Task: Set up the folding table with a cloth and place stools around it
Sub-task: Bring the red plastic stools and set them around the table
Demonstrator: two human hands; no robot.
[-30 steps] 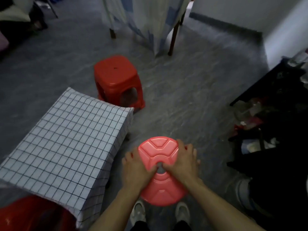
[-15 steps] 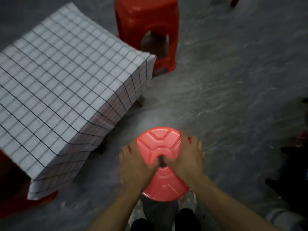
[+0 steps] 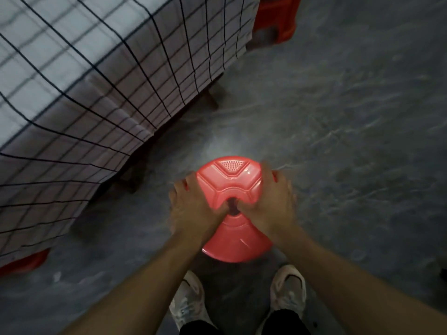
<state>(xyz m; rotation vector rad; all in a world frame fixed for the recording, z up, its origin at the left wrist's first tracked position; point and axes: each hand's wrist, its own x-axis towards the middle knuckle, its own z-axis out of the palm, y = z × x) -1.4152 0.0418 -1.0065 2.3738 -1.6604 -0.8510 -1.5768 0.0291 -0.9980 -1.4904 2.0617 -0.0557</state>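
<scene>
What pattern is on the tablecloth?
The tablecloth is white with a thin black grid; head view.

Bare forearms, no sleeves in view. Left hand [image 3: 193,209] and right hand [image 3: 272,205] bare. Pale worn sneakers [image 3: 287,290], dark trousers [image 3: 285,322].

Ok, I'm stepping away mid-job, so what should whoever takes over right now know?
Hands: left hand and right hand both grip the round stool by its seat, thumbs at the centre hole.
Place: it is just ahead of the shoes, beside the table, clear of the cloth. Whether it touches the floor cannot be told.
Done: cloth on; far stool and near stool are at the table.
Left: set this one down and let go.
</scene>
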